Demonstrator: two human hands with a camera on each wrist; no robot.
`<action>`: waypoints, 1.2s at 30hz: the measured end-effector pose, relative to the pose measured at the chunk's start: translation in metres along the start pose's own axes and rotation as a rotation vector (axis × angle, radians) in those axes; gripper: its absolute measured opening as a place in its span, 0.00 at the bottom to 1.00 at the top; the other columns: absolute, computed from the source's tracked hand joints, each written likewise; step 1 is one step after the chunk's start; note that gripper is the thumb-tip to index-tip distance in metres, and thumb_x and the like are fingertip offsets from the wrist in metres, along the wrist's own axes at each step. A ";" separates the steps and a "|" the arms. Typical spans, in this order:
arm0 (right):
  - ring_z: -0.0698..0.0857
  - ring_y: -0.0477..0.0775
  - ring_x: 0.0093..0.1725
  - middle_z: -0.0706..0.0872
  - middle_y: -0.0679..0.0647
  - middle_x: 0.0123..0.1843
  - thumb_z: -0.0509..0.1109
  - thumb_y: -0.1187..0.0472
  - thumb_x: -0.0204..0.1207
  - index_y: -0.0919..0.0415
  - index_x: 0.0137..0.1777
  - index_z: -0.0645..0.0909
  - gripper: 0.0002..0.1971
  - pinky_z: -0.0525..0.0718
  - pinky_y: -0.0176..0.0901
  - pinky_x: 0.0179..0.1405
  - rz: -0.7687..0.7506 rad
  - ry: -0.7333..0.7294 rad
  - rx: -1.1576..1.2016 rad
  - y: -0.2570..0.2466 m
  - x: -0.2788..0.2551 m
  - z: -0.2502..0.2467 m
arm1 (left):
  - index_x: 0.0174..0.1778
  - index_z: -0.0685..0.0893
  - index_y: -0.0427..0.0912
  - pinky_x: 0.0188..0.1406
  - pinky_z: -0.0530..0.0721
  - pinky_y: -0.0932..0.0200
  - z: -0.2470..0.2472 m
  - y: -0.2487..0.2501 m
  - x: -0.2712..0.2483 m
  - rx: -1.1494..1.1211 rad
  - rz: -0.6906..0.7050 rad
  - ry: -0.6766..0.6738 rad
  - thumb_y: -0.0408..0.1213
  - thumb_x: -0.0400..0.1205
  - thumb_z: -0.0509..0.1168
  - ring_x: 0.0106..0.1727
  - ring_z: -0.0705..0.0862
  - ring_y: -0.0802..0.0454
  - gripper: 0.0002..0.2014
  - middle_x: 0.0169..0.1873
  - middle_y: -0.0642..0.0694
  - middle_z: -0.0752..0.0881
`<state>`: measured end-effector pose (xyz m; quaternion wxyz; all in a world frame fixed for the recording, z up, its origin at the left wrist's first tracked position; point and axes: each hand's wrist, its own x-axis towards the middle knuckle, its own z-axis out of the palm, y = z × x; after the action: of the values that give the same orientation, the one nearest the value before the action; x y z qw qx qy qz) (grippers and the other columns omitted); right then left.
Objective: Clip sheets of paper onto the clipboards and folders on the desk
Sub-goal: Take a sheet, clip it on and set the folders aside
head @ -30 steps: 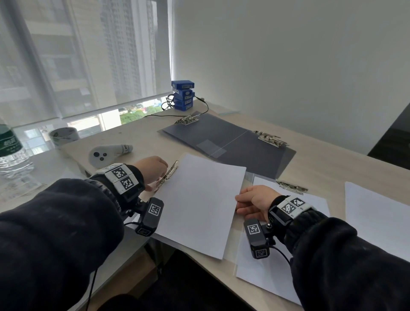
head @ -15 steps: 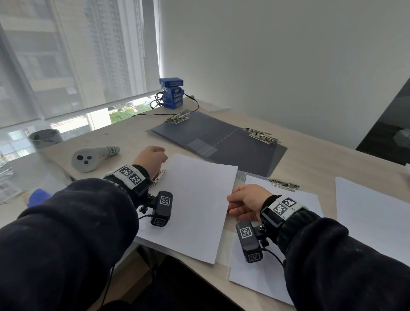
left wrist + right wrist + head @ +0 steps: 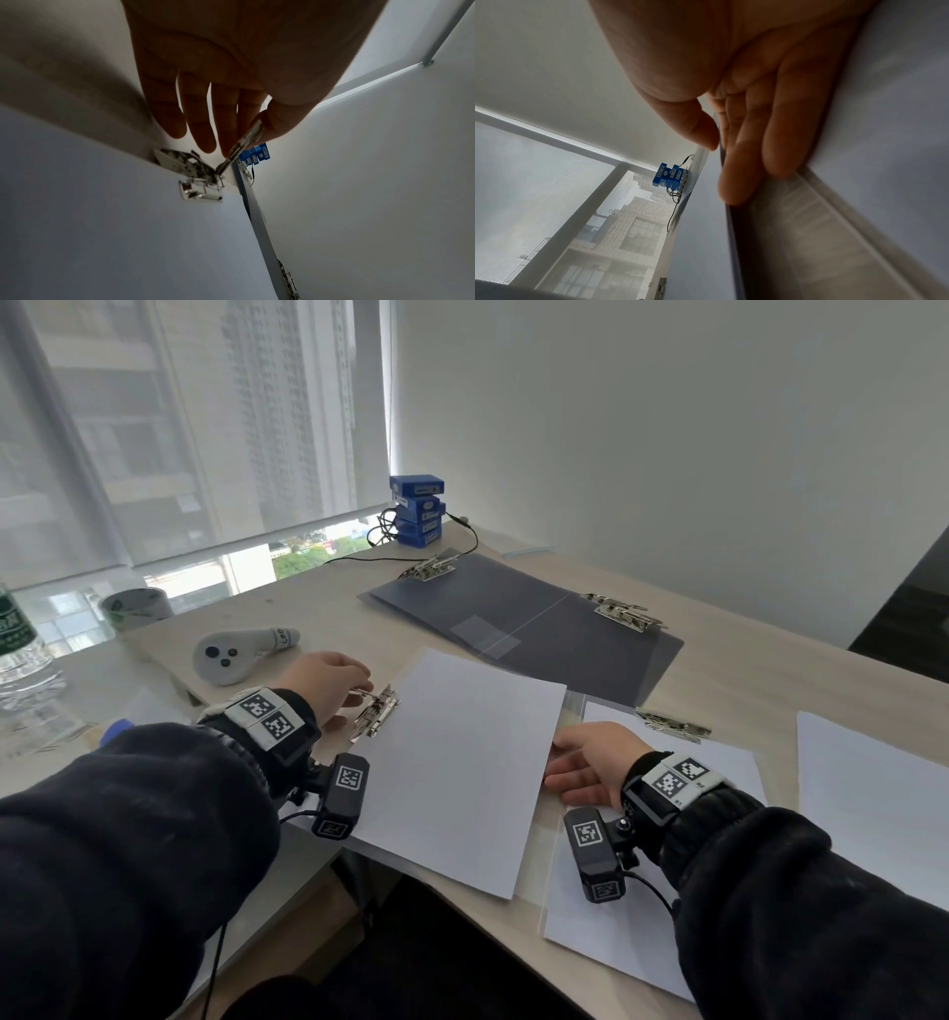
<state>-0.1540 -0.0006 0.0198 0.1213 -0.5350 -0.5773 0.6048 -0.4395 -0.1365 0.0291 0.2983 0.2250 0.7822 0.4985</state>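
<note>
A white sheet of paper (image 3: pixel 462 773) lies on a clear folder (image 3: pixel 547 865) at the desk's near edge. At the sheet's left edge sits a metal clip (image 3: pixel 377 719), also seen as the clip (image 3: pixel 200 178) in the left wrist view. My left hand (image 3: pixel 362 688) pinches the clip's raised lever (image 3: pixel 246 140) between thumb and forefinger. On the sheet's right edge (image 3: pixel 721 182), my right hand (image 3: pixel 557 760) pinches the paper, thumb (image 3: pixel 700 132) above and fingers (image 3: pixel 744 162) beneath. The folder's right half holds a second sheet (image 3: pixel 667 839) under its own clip (image 3: pixel 672 724).
A dark open folder (image 3: pixel 539 629) with two clips lies farther back. A loose sheet (image 3: pixel 873 803) lies at the right. Stacked blue boxes (image 3: pixel 418 510) with cables stand by the window. A white controller (image 3: pixel 241 649), a tape roll (image 3: pixel 136 608) and a bottle (image 3: pixel 15 649) are at the left.
My left hand has shifted from covering the clip to pinching its lever from the left. The right hand stays at the sheet's right edge. The head view has drifted.
</note>
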 end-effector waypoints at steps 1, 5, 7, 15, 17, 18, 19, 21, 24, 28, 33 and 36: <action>0.90 0.53 0.27 0.91 0.58 0.30 0.64 0.60 0.82 0.67 0.51 0.83 0.10 0.87 0.42 0.25 -0.003 0.000 -0.003 0.000 -0.001 0.000 | 0.49 0.86 0.43 0.40 0.84 0.53 0.000 -0.002 0.000 -0.001 -0.009 -0.001 0.35 0.84 0.66 0.44 0.87 0.50 0.04 0.47 0.45 0.92; 0.87 0.51 0.24 0.89 0.59 0.30 0.65 0.62 0.81 0.67 0.46 0.83 0.09 0.86 0.40 0.23 -0.013 0.004 -0.007 0.000 -0.003 0.000 | 0.52 0.86 0.40 0.45 0.82 0.51 0.000 -0.004 -0.002 -0.019 -0.047 -0.014 0.42 0.84 0.66 0.40 0.86 0.49 0.10 0.46 0.45 0.90; 0.85 0.51 0.23 0.89 0.60 0.30 0.66 0.63 0.79 0.68 0.45 0.84 0.08 0.85 0.39 0.22 -0.016 0.010 -0.014 0.001 -0.004 0.001 | 0.50 0.85 0.42 0.46 0.79 0.51 -0.001 -0.003 -0.004 -0.023 -0.080 -0.032 0.45 0.85 0.64 0.39 0.85 0.49 0.11 0.43 0.48 0.90; 0.84 0.50 0.21 0.89 0.59 0.29 0.67 0.64 0.76 0.69 0.42 0.84 0.07 0.85 0.39 0.23 -0.013 0.031 -0.041 0.001 -0.003 0.000 | 0.51 0.85 0.41 0.39 0.79 0.56 -0.002 -0.004 -0.003 -0.014 -0.129 -0.057 0.46 0.84 0.64 0.37 0.85 0.48 0.12 0.40 0.47 0.90; 0.84 0.50 0.21 0.88 0.60 0.29 0.67 0.64 0.76 0.69 0.41 0.84 0.08 0.85 0.39 0.23 -0.012 0.033 -0.044 0.001 -0.003 0.001 | 0.49 0.85 0.41 0.40 0.80 0.55 -0.003 -0.005 -0.002 -0.020 -0.135 -0.052 0.46 0.83 0.64 0.36 0.86 0.48 0.12 0.39 0.46 0.90; 0.83 0.50 0.21 0.88 0.60 0.29 0.66 0.64 0.75 0.69 0.41 0.84 0.08 0.84 0.38 0.23 -0.013 0.033 -0.046 0.001 -0.003 0.001 | 0.47 0.86 0.40 0.40 0.81 0.55 -0.003 -0.005 -0.002 -0.024 -0.140 -0.051 0.46 0.83 0.63 0.37 0.86 0.48 0.12 0.39 0.46 0.91; 0.83 0.50 0.21 0.88 0.60 0.29 0.66 0.64 0.75 0.69 0.41 0.84 0.08 0.84 0.38 0.22 -0.014 0.033 -0.049 0.001 -0.003 0.001 | 0.46 0.86 0.40 0.41 0.81 0.55 -0.004 -0.005 -0.002 -0.028 -0.144 -0.052 0.44 0.82 0.63 0.37 0.86 0.48 0.12 0.39 0.46 0.91; 0.83 0.50 0.21 0.88 0.59 0.28 0.66 0.64 0.76 0.69 0.41 0.84 0.08 0.83 0.38 0.21 -0.015 0.032 -0.057 0.001 -0.004 0.001 | 0.45 0.86 0.40 0.39 0.79 0.57 -0.003 -0.006 -0.002 -0.038 -0.153 -0.064 0.41 0.82 0.62 0.37 0.85 0.48 0.09 0.39 0.45 0.90; 0.83 0.50 0.20 0.88 0.59 0.28 0.66 0.63 0.76 0.69 0.42 0.84 0.09 0.83 0.37 0.20 -0.014 0.031 -0.062 0.001 -0.005 0.001 | 0.44 0.85 0.40 0.34 0.77 0.60 -0.004 -0.004 -0.004 -0.068 -0.168 -0.088 0.36 0.83 0.61 0.36 0.83 0.48 0.08 0.39 0.44 0.88; 0.83 0.50 0.21 0.89 0.59 0.29 0.66 0.63 0.76 0.69 0.42 0.84 0.09 0.82 0.37 0.20 -0.016 0.034 -0.069 0.000 -0.006 0.002 | 0.47 0.86 0.41 0.36 0.76 0.59 -0.008 -0.004 -0.002 -0.047 -0.207 -0.143 0.33 0.86 0.59 0.39 0.84 0.49 0.10 0.41 0.45 0.88; 0.83 0.51 0.21 0.89 0.60 0.29 0.65 0.63 0.76 0.68 0.41 0.84 0.09 0.82 0.37 0.20 -0.015 0.037 -0.074 -0.001 -0.007 0.003 | 0.53 0.86 0.44 0.29 0.75 0.63 -0.013 -0.008 0.002 0.018 -0.205 -0.226 0.31 0.88 0.58 0.39 0.83 0.53 0.11 0.42 0.47 0.87; 0.83 0.51 0.21 0.89 0.60 0.29 0.64 0.63 0.76 0.68 0.41 0.84 0.09 0.82 0.37 0.20 -0.014 0.038 -0.075 -0.002 -0.007 0.003 | 0.53 0.87 0.43 0.29 0.77 0.63 -0.016 -0.008 0.001 0.032 -0.201 -0.251 0.26 0.87 0.59 0.37 0.83 0.54 0.12 0.39 0.45 0.87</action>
<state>-0.1545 -0.0073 0.0245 0.1165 -0.5463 -0.6010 0.5717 -0.4520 -0.1495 0.0273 0.4386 0.2109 0.7651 0.4217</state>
